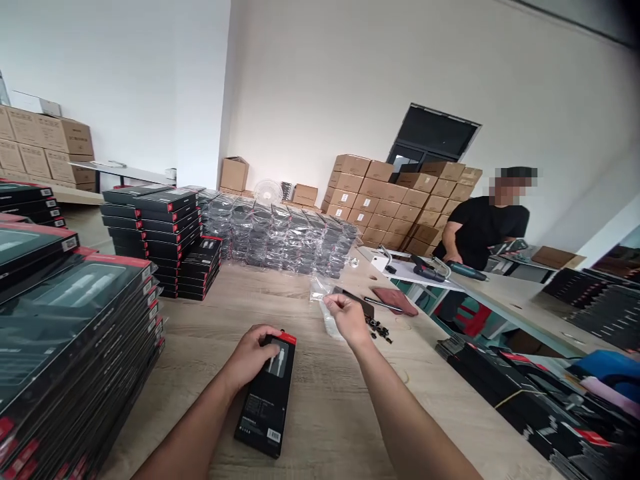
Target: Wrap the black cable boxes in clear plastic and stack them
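My left hand (254,355) rests on the top end of a long black retail box (267,403) with a red top edge, lying flat on the wooden table (320,413). Its fingers curl over the box's clear window. My right hand (345,317) is raised a little farther out, fingers pinched shut on a clear plastic bag (323,293) that hangs crumpled from it. Small black parts (379,329) lie scattered just right of that hand.
Tall stacks of black-and-red boxes (75,333) crowd the left; another stack (160,230) and a wall of bagged boxes (280,237) stand ahead. A person in black (483,227) works at the right table by cardboard cartons (395,200). More boxes (525,393) lie low right.
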